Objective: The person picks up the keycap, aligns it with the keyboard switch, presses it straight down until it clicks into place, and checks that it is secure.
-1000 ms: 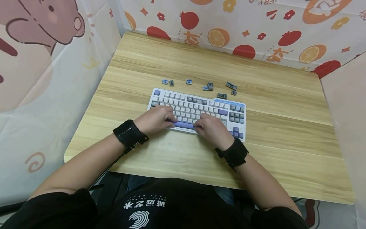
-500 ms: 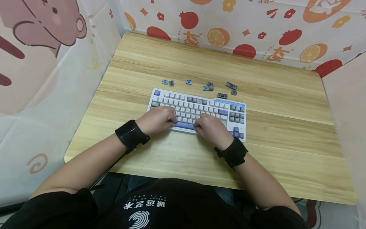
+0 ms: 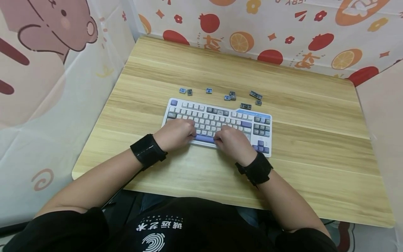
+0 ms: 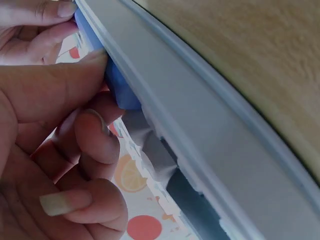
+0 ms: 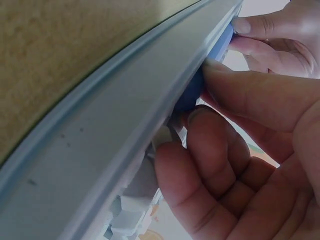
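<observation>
A white keyboard (image 3: 209, 122) with grey and purple keys lies on the table. Along its front row runs the purple space bar (image 3: 204, 139). My left hand (image 3: 177, 133) pinches the bar near its left end; in the left wrist view its thumb presses the front side of the blue-looking space bar (image 4: 120, 90), other fingers curled behind. Near the right end, my right hand (image 3: 234, 144) pinches the same bar, thumb in front and fingers curled over the keys (image 5: 140, 185). Whether the bar is lifted at all, I cannot tell.
Several loose keycaps lie behind the keyboard, among them a small blue one (image 3: 182, 90), another blue one (image 3: 209, 90) and two long dark ones, one tilted (image 3: 256, 95), one beside the keyboard's back edge (image 3: 245, 106). Printed cloth (image 3: 283, 21) hangs behind the wooden table (image 3: 315, 147).
My left hand and wrist have shifted slightly to the right along the space bar. The right hand stays nearly still. The loose keycaps keep their places.
</observation>
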`<state>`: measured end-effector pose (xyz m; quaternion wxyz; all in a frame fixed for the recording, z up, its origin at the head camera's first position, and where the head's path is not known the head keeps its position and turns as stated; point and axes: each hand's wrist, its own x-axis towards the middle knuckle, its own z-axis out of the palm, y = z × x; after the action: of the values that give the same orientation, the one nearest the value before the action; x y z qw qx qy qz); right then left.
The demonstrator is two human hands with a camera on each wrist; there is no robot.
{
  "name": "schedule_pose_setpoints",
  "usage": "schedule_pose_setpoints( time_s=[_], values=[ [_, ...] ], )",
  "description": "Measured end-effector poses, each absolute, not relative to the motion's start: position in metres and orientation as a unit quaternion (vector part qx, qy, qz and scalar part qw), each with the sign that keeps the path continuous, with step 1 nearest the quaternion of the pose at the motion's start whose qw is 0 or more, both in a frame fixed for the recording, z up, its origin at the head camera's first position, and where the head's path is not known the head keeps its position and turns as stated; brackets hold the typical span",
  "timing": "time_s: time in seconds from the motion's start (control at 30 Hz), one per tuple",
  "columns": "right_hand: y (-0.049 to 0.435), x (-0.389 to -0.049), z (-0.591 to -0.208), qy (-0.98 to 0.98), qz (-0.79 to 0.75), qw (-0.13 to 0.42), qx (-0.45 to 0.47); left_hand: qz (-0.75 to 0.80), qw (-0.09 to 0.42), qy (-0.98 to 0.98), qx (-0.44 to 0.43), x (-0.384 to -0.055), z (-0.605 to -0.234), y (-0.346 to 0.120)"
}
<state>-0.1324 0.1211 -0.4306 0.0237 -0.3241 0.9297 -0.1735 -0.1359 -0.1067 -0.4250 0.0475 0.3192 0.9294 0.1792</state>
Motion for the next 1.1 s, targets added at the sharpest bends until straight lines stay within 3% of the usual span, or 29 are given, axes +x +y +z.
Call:
schedule_pose_setpoints(
  time_s=[0.57, 1.1],
  values=[
    [0.138, -0.138, -0.425, 0.931, -0.201, 0.084, -0.292, 0.195, 0.059, 0.928, 0.312, -0.137, -0.423, -0.115],
    [0.137, -0.139, -0.431, 0.927, -0.201, 0.072, -0.309, 0.213, 0.044, 0.925, 0.311, -0.141, -0.429, -0.115]
  ],
)
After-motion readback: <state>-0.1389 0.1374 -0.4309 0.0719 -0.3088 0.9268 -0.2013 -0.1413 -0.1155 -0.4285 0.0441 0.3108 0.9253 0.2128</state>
